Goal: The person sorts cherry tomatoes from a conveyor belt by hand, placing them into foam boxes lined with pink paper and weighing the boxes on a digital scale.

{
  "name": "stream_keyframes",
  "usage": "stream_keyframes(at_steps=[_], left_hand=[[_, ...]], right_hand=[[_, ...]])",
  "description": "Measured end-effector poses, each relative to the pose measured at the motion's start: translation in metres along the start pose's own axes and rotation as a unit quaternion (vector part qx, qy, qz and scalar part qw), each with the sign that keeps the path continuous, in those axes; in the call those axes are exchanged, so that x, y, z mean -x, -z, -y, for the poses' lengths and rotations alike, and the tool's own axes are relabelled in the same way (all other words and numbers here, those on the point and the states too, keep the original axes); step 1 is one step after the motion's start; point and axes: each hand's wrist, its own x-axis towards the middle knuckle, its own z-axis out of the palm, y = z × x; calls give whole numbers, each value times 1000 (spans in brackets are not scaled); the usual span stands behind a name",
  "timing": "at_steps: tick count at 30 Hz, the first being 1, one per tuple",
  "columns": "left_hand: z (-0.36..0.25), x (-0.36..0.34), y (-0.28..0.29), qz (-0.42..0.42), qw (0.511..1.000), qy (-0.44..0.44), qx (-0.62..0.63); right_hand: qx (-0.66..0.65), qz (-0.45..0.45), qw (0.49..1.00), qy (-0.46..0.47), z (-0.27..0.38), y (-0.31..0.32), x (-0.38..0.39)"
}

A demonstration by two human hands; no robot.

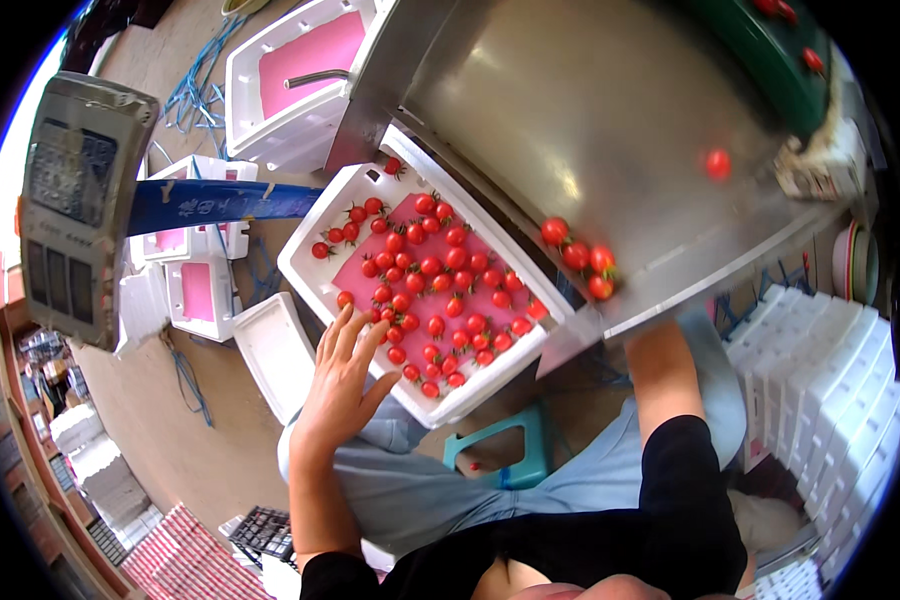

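Observation:
A white foam box (325,205) with a pink liner lies in front of me, with many red cherry tomatoes (430,265) in it, green stems on several. Over its near left rim reaches my left hand (342,375), fingers stretched out and apart, the tips by a tomato at the edge. The metal tray (610,110) slopes beside the box on the right. A few tomatoes (576,256) sit at its lower corner, and one blurred tomato (717,164) is higher up. My right forearm (662,370) runs under the tray's near edge, which hides the hand.
A scale display (80,210) on a blue post (220,204) stands left of the box. Another foam box (250,90) lies beyond. A foam lid (275,355) leans at the near left. Stacked white foam boxes (820,370) rise at the right. A teal stool (535,445) is between my legs.

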Motion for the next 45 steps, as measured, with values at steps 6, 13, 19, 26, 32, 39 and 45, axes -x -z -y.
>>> stream_keyframes(at_steps=[6,13,19,26,32,39,45], left_hand=[[16,-21,3,44,997,66,2],[17,-48,5,69,995,75,11],[21,-41,5,68,994,78,18],[24,-15,2,77,994,83,3],[30,-1,4,54,997,53,16],[28,19,11,-15,997,-50,49],[33,30,14,-86,991,-39,97]], right_hand=[[-6,-15,999,-34,-25,-10,-10],[-23,-25,998,-52,-35,-6,-18],[-42,-29,997,-51,-36,-7,-20],[-65,-38,996,-39,-34,-7,-11],[-110,-55,992,4,-11,-10,-3],[-275,-45,956,88,48,-17,36],[-441,-166,880,-60,22,58,108]])
